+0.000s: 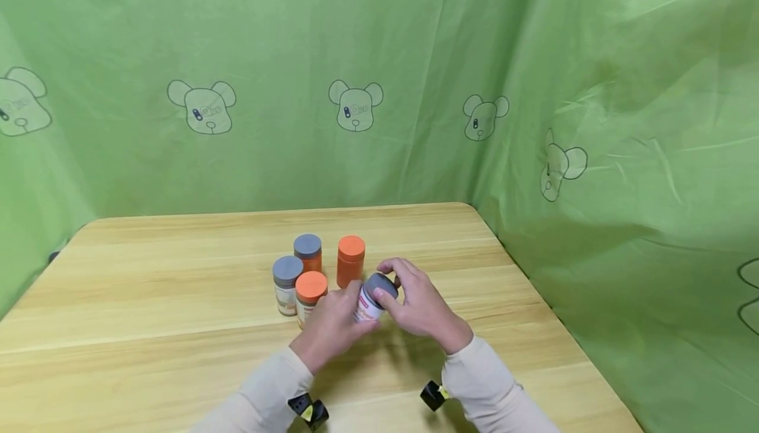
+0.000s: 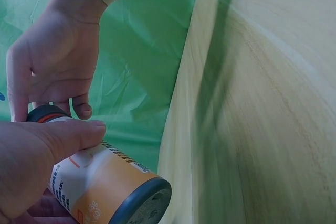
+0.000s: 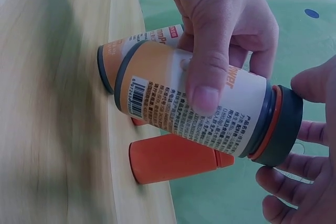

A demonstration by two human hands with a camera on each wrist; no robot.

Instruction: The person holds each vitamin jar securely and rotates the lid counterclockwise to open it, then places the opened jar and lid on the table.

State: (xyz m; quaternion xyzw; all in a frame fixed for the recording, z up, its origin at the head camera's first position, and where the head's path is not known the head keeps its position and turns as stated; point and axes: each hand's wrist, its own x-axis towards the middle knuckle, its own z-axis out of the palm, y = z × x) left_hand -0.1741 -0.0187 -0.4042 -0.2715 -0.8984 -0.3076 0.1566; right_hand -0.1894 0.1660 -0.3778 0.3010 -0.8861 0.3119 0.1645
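My left hand (image 1: 335, 324) grips a labelled bottle (image 1: 369, 308) round its body, the thumb lying across the white and orange label. The bottle is tilted above the table, its dark grey cap (image 3: 281, 127) facing right in the right wrist view. Fingers and thumb of my right hand (image 1: 418, 301) hold that cap round its edge. Between cap and body shows a thin orange ring (image 3: 266, 124). Close to the left hand stands an orange-capped labelled bottle (image 1: 311, 286), partly hidden by it. Behind the held bottle is a plain orange bottle (image 1: 351, 267).
A grey-capped labelled bottle (image 1: 286, 288) and a grey-capped orange bottle (image 1: 308, 252) stand upright at the left of the group. The wooden table (image 1: 148, 288) has rounded far corners. Green curtain (image 1: 279, 169) hangs behind it and along its right side.
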